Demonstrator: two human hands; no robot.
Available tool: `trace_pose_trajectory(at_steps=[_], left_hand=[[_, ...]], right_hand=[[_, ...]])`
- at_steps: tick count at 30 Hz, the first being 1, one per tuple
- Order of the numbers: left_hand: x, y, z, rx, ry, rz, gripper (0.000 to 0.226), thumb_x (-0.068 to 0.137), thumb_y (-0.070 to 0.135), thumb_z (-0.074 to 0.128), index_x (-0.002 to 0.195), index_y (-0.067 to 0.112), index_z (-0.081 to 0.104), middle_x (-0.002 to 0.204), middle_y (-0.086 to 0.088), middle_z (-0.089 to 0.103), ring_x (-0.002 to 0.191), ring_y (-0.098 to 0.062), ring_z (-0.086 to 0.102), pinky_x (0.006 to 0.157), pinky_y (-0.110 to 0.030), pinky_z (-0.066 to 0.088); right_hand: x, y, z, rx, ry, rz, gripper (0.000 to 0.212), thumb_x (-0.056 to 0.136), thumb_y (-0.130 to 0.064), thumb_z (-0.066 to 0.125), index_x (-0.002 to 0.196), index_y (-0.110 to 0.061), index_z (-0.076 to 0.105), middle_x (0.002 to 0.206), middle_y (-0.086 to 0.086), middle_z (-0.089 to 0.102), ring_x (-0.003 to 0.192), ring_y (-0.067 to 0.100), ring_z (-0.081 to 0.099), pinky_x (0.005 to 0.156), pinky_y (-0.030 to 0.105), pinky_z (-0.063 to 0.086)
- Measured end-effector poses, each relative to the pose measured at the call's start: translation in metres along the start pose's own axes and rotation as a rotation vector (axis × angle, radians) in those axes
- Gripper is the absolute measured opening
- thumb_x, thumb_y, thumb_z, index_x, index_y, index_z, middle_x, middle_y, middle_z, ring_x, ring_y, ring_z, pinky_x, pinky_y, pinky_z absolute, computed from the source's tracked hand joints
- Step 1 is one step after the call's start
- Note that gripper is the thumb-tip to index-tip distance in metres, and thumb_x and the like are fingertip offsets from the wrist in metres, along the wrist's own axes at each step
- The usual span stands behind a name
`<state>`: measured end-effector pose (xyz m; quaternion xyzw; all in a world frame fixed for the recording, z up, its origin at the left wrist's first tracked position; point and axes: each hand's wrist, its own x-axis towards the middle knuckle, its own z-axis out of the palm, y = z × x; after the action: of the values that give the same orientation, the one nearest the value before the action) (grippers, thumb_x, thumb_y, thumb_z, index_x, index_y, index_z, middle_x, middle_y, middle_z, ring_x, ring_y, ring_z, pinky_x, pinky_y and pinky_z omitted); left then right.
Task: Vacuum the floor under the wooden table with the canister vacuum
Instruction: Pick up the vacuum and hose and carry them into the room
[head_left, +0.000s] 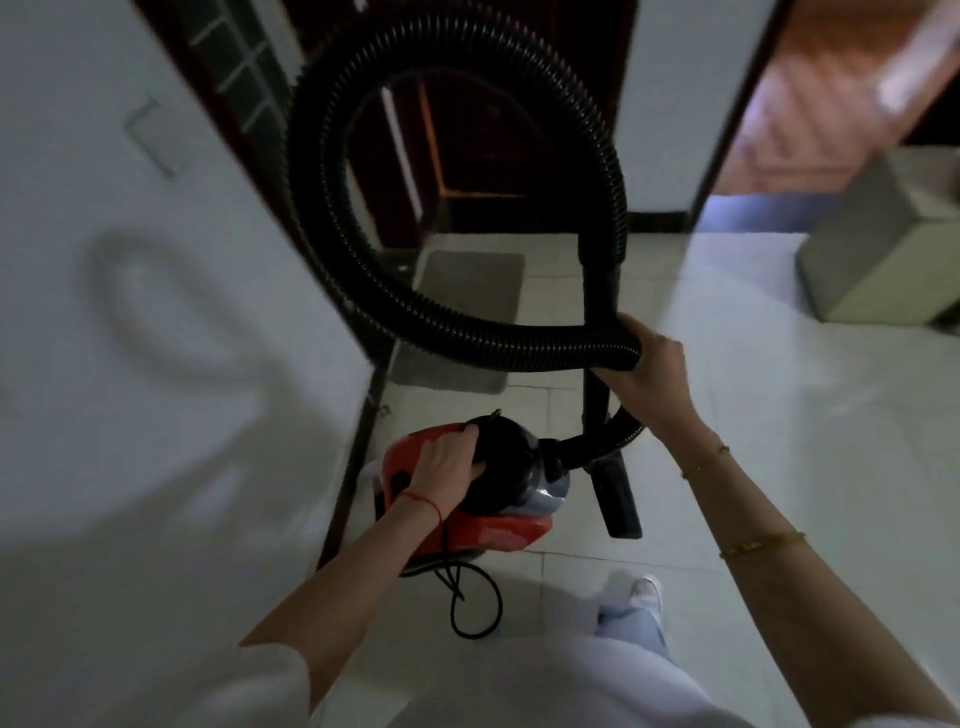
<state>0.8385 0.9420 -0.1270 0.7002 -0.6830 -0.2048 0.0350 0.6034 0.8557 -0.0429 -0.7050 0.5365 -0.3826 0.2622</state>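
Her left hand (447, 462) grips the black top handle of the red canister vacuum (488, 499) low over the pale tiles; her right hand (649, 358) clamps the looping black ribbed hose (332, 228) against the wand (602, 291). She seems to be carrying it; next, finding the table, unseen here

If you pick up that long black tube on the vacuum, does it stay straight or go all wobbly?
Probably wobbly. The black hose is ribbed and already curls in a big loop, so it likely bends easily. The right hand grips it and the wand together, perhaps to stop it flopping. It may also tug the red vacuum, which the left hand holds.
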Motion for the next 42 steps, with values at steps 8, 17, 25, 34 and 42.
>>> trace_pose_trajectory(at_steps=[8,17,25,34,42], left_hand=[[0.081,0.166,0.035,0.085,-0.107,0.251,0.033,0.090,0.022,0.059,0.120,0.010,0.052,0.103,-0.013,0.067,0.093,-0.032,0.065,0.078,-0.043,0.053],[0.159,0.370,0.083,0.147,-0.176,0.491,0.023,0.090,0.021,0.058,0.111,0.012,0.052,0.105,-0.010,0.066,0.102,-0.031,0.061,0.086,-0.042,0.048],[0.230,0.532,0.118,0.176,-0.207,0.768,0.041,0.089,0.020,0.060,0.128,0.011,0.049,0.109,-0.010,0.066,0.100,-0.033,0.062,0.085,-0.043,0.048],[0.319,0.699,0.167,0.201,-0.316,0.973,0.038,0.085,0.020,0.059,0.121,0.010,0.053,0.105,-0.010,0.066,0.095,-0.031,0.062,0.081,-0.039,0.048],[0.389,0.855,0.201,0.275,-0.423,1.079,0.023,0.084,0.018,0.055,0.106,0.010,0.050,0.095,-0.006,0.062,0.086,-0.028,0.060,0.079,-0.043,0.047]], right_hand=[[-0.018,0.106,-0.151,-0.035,0.267,0.138,0.038,0.071,-0.013,0.077,0.108,-0.016,0.066,0.080,-0.010,0.066,0.073,0.013,0.065,0.070,0.028,0.053],[-0.031,0.216,-0.325,-0.186,0.470,0.256,0.034,0.071,-0.018,0.077,0.104,-0.018,0.067,0.080,-0.001,0.071,0.075,0.018,0.067,0.068,0.034,0.053],[-0.042,0.291,-0.449,-0.315,0.678,0.352,0.034,0.071,-0.017,0.078,0.104,-0.017,0.067,0.081,-0.006,0.069,0.074,0.017,0.067,0.066,0.028,0.052],[-0.038,0.392,-0.553,-0.322,0.880,0.524,0.040,0.070,-0.015,0.079,0.108,-0.017,0.067,0.082,-0.015,0.065,0.075,0.005,0.064,0.072,0.014,0.049],[-0.004,0.479,-0.661,-0.378,0.929,0.612,0.042,0.070,-0.013,0.078,0.111,-0.018,0.066,0.083,-0.010,0.069,0.077,0.013,0.068,0.074,0.024,0.054]])
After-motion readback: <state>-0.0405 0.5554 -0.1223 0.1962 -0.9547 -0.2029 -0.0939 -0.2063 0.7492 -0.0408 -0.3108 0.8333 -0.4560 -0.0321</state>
